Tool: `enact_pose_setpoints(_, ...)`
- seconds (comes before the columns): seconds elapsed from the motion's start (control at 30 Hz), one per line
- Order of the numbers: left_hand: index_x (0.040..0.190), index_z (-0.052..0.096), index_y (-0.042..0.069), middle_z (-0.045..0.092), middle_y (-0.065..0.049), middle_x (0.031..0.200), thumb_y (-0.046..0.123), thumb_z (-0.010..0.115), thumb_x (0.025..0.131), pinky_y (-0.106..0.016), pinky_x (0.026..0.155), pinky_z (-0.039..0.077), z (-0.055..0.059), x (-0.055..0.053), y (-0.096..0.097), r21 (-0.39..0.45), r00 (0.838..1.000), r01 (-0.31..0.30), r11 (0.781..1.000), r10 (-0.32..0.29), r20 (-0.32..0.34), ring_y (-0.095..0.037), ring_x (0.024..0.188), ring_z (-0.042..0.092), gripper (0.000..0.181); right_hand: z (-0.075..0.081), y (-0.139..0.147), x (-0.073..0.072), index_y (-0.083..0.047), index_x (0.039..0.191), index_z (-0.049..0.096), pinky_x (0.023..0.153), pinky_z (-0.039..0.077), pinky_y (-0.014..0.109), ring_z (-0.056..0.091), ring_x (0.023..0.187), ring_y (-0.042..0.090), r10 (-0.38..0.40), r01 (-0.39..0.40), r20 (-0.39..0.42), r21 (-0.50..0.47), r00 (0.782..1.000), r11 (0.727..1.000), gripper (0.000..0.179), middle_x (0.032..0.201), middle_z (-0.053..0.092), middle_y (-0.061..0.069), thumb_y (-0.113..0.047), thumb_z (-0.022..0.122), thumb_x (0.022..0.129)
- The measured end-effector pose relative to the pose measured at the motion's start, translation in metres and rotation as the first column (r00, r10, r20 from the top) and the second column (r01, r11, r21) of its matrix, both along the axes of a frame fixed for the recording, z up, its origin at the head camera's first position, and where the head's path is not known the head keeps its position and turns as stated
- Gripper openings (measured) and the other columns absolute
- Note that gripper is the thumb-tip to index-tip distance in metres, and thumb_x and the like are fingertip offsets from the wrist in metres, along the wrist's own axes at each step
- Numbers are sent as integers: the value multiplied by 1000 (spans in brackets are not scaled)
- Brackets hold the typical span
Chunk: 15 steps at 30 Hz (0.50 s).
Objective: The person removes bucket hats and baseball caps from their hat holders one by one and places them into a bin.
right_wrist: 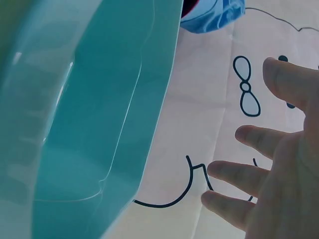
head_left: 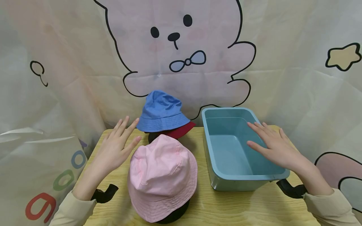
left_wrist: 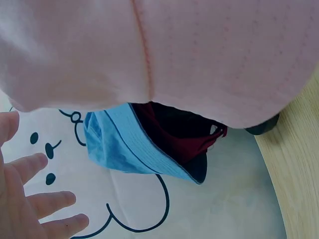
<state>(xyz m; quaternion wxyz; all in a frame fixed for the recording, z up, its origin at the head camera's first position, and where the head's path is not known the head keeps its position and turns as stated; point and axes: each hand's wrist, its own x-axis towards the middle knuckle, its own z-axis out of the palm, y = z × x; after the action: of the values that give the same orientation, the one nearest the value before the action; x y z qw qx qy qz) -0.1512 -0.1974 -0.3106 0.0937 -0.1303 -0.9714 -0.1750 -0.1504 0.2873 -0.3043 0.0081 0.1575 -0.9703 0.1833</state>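
A pink bucket hat (head_left: pixel 164 175) sits at the front of the table, with something dark showing beneath its brim. Behind it a blue bucket hat (head_left: pixel 162 111) rests on top of a dark red hat (head_left: pixel 181 129). My left hand (head_left: pixel 116 147) hovers with fingers spread to the left of the hats, holding nothing; in the left wrist view its fingers (left_wrist: pixel 52 201) appear apart from the blue hat. Over the right side of a blue-green plastic bin (head_left: pixel 213 157) is my right hand (head_left: pixel 274 147), fingers extended and holding nothing. The bin's visible inside is bare.
All of this stands on a light wooden table (head_left: pixel 198 207). A cloth backdrop (head_left: pixel 282 47) printed with a cartoon bear hangs close behind the table and along both sides.
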Motion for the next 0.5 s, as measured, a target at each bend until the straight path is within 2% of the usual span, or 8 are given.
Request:
enact_pose_setpoints(0.13, 154, 17, 35, 11, -8, 163, 50, 40, 99, -74, 106, 18, 1, 4, 0, 26, 1000, 10, 1000, -10, 2, -36, 150, 11, 61, -4, 6, 1, -24, 155, 18, 110, -8, 71, 16, 145, 46, 4, -4, -16, -23, 1000, 1000, 72, 157, 25, 20, -44, 54, 96)
enact_pose_setpoints(0.27, 153, 20, 33, 16, -9, 162, 47, 42, 100, -71, 108, 18, 2, 8, 1, 55, 1000, 28, 998, -28, -13, -37, 149, 14, 60, -8, 12, 2, -22, 154, 21, 106, 5, 74, 24, 140, 49, 11, -13, -30, -43, 999, 999, 72, 155, 28, 23, -41, 56, 95)
enact_pose_setpoints(0.4, 153, 22, 34, 19, -9, 161, 48, 42, 99, -68, 110, 18, 3, 12, 3, 82, 999, 39, 996, -38, -22, -37, 149, 16, 58, -12, 17, 4, -23, 154, 21, 101, 19, 72, 24, 139, 52, 3, -4, -10, -64, 1000, 998, 72, 154, 27, 25, -40, 57, 95)
enact_pose_setpoints(0.5, 152, 22, 35, 20, -8, 161, 49, 41, 99, -68, 110, 19, 4, 15, 4, 95, 999, 39, 995, -38, -20, -37, 148, 16, 58, -15, 18, 5, -23, 154, 20, 99, 24, 70, 24, 139, 54, -1, 2, 4, -81, 1000, 997, 72, 155, 26, 25, -40, 57, 95)
